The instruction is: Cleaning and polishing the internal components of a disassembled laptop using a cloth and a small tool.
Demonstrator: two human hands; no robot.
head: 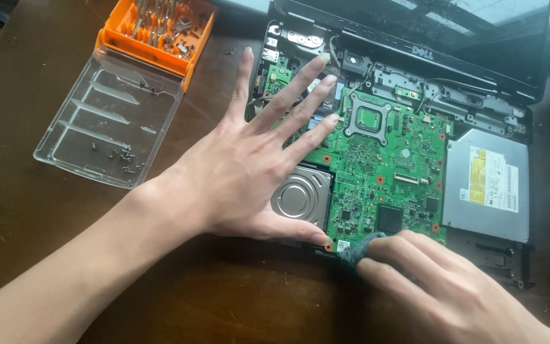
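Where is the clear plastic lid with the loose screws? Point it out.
In the head view, the clear plastic lid lies on the table's left side, hinged to the orange bit case, left of the spread left hand.

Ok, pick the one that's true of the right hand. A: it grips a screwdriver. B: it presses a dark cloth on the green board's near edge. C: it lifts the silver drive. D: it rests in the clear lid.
B: the right hand holds a dark cloth against the near edge of the green board.

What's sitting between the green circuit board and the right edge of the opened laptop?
In the head view, a silver optical drive with a yellow-and-white label fills that stretch, right beside the green circuit board.
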